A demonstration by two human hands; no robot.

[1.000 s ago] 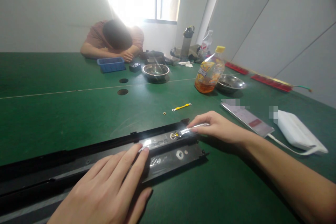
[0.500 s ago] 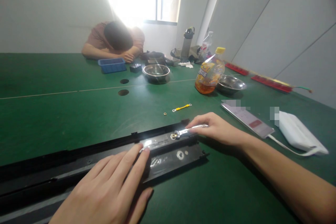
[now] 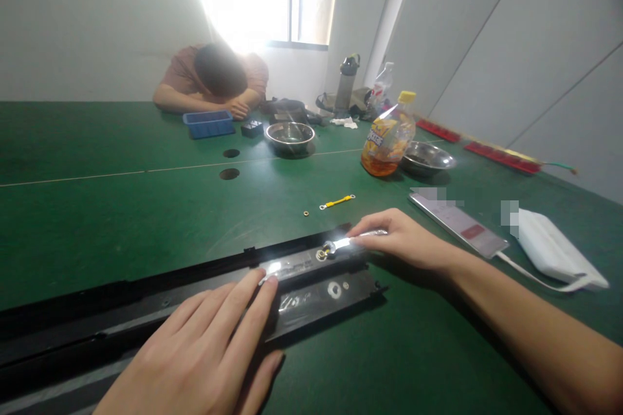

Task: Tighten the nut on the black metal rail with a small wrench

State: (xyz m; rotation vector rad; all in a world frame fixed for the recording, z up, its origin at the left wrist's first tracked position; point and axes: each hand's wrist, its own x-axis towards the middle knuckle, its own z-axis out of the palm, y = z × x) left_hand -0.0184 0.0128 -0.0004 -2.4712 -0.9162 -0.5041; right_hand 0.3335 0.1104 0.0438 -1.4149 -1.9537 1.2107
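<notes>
A long black metal channel [image 3: 311, 321] lies at a slant across the near table. My left hand [image 3: 204, 343] rests flat on it with the fingers stretched out, the thumb over the near edge. My right hand [image 3: 394, 237] is closed on a shiny wrench [image 3: 343, 244] above the channel's right end. The wrench's head is right by a small brass-coloured nut [image 3: 321, 255] on the channel; whether they touch I cannot tell. Just beyond the channel are a loose nut [image 3: 306, 213] and a short yellow cable [image 3: 337, 201] with ring terminals.
To the right are a phone [image 3: 460, 224] and a white power bank [image 3: 555, 246] joined by a cable. Farther back stand an orange drink bottle [image 3: 387, 142], metal bowls [image 3: 291, 142] and a blue bin [image 3: 209, 126]. A person [image 3: 214, 81] leans on the far edge.
The wrench has shifted slightly, and its head now sits a little to the right of the nut. My left hand stays in the same place on the channel.
</notes>
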